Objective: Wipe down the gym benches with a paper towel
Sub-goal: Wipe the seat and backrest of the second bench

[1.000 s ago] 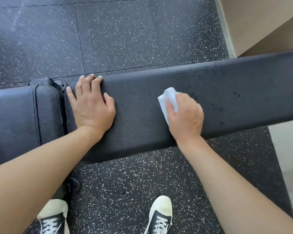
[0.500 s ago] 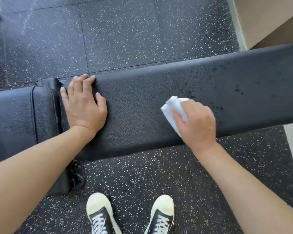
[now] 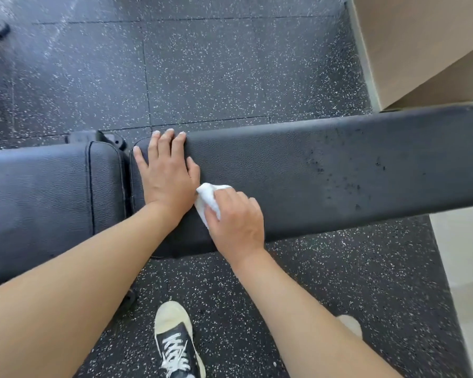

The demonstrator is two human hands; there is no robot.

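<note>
The speckled black rubber floor [image 3: 230,77] fills most of the view, with a beige wall [image 3: 421,45] at the upper right. Across it lies the black padded gym bench: the long back pad [image 3: 339,165] runs from centre to right, and the seat pad [image 3: 38,192] sits at the left, a narrow gap between them. Dark wet specks dot the right part of the back pad.

My left hand [image 3: 165,181] lies flat on the left end of the back pad, fingers straight and spread, fingertips at the far edge. It grasps nothing.

My right hand [image 3: 236,216] rests on the near half of the same pad, just beside my left wrist. Its fingers are curled around a crumpled white paper towel [image 3: 206,200], pressing it onto the pad. The towel touches the heel of my left hand.

Below, my left shoe [image 3: 178,342], black with white laces and a cream toe, stands on the floor.
</note>
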